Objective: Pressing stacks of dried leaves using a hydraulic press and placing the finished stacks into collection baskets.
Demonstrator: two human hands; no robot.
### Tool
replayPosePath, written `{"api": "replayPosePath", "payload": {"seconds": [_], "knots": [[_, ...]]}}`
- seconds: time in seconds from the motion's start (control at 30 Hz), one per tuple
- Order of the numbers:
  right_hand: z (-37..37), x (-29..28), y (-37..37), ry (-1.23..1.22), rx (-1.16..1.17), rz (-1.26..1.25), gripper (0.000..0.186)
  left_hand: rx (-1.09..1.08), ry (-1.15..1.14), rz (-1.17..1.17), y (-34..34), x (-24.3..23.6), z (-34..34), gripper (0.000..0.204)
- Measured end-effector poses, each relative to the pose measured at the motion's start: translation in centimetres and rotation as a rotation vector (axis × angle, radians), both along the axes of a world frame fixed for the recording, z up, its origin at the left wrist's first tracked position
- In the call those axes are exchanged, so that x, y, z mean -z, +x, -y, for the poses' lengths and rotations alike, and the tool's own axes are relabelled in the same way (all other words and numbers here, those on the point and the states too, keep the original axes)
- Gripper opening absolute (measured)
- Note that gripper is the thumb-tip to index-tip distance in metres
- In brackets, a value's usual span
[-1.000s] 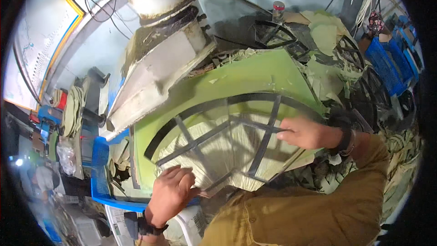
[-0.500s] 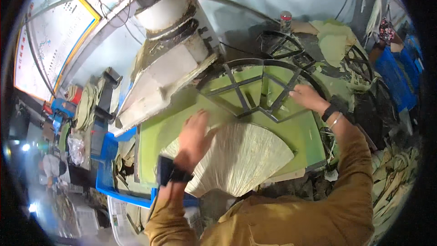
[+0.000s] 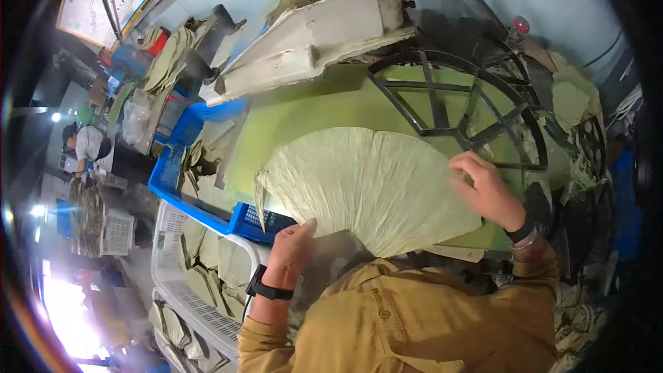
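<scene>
A pale, finely creased fan-shaped sheet (image 3: 359, 179) lies at the front of the green board (image 3: 297, 97), its left end hanging past the board over a blue crate. My left hand (image 3: 291, 247) pinches the sheet's lower-left corner between thumb and fingers. My right hand (image 3: 487, 192) is over the sheet's right part, fingers bent and apart; I cannot tell if they touch it. Behind the sheet, a black fan-shaped frame with crossbars (image 3: 431, 86) rests on the board.
A white press head (image 3: 311, 38) overhangs the board. A blue crate (image 3: 162, 176) and white baskets (image 3: 169, 255) of offcuts stand at left. More frames (image 3: 511, 62) and scraps (image 3: 573, 97) lie at right. A co-worker (image 3: 90, 145) is at far left.
The black frame has moved off the sheet to the back of the board. My left hand has taken the sheet's corner; the sheet sits farther left. The view has turned.
</scene>
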State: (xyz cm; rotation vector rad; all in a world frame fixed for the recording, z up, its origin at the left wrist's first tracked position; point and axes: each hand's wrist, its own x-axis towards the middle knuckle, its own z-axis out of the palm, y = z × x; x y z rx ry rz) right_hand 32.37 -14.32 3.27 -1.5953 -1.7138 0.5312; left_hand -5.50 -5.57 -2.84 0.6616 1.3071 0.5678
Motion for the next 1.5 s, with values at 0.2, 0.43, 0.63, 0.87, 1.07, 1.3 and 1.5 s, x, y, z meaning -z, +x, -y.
{"api": "replayPosePath", "payload": {"seconds": [0.2,0.43,0.63,0.87,1.07,1.3,1.5], "knots": [[0.2,1.4,0.1,0.054,0.067,-0.146,0.021,-0.357,0.61,0.198,1.9,-4.9,-0.2,0.016],[1.0,2.0,1.8,-0.265,0.096,-0.812,0.054,0.887,1.771,-0.545,9.7,-7.7,3.5,0.017],[1.0,2.7,0.1,-0.231,0.176,0.063,0.064,1.2,1.64,-0.537,11.4,-6.7,4.8,0.034],[0.5,3.1,-1.1,-0.194,0.171,0.224,0.066,-0.163,0.196,-0.079,8.8,-2.2,8.0,0.047],[0.1,2.8,-3.8,-0.256,0.092,0.138,0.064,-0.271,-0.067,0.436,8.6,0.5,6.9,0.054],[0.0,4.1,-14.3,-0.131,-0.048,-0.45,0.057,-0.452,0.241,0.545,-1.7,0.3,11.5,0.055],[2.4,2.7,-27.1,-0.381,-0.35,-0.79,0.069,-0.813,0.486,0.454,-12.4,1.4,18.3,0.039]]}}
